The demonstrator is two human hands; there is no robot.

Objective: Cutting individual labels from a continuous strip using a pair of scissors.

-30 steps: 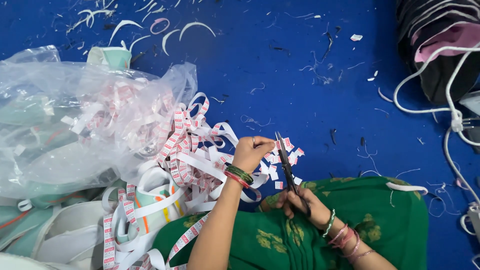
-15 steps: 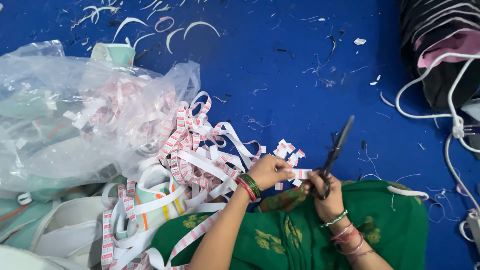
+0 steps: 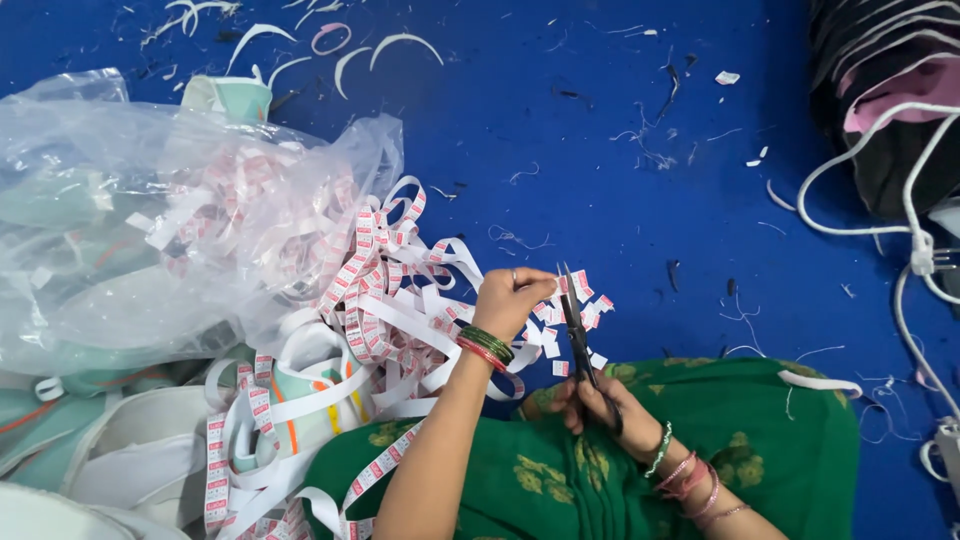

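The strip of white label tape (image 3: 545, 287) with red printed squares lay pinched at its free end in the left hand (image 3: 512, 300), thumb and fingers closed together on it, so that the end stood taut across the scissors (image 3: 577, 330). The scissors pointed away from the body, their dark blades nearly together around the tape just beside the left fingertips; the right hand (image 3: 598, 402) was clamped around the handles, low against the green patterned cloth (image 3: 760, 450) over the lap. Holding the tape this close to the blades probably kept each cut short and square. Just around the scissors, small cut labels (image 3: 590, 312) lay scattered on the blue floor (image 3: 620, 180), likely where they dropped. To the left of the scissors the uncut tape ran back into a loose tangled heap (image 3: 370, 300), partly spilling from a clear plastic bag (image 3: 150, 220). Well beyond the scissors, white curved offcuts (image 3: 390, 45) lay on the floor, and far to their right a white cable (image 3: 880, 230) trailed.
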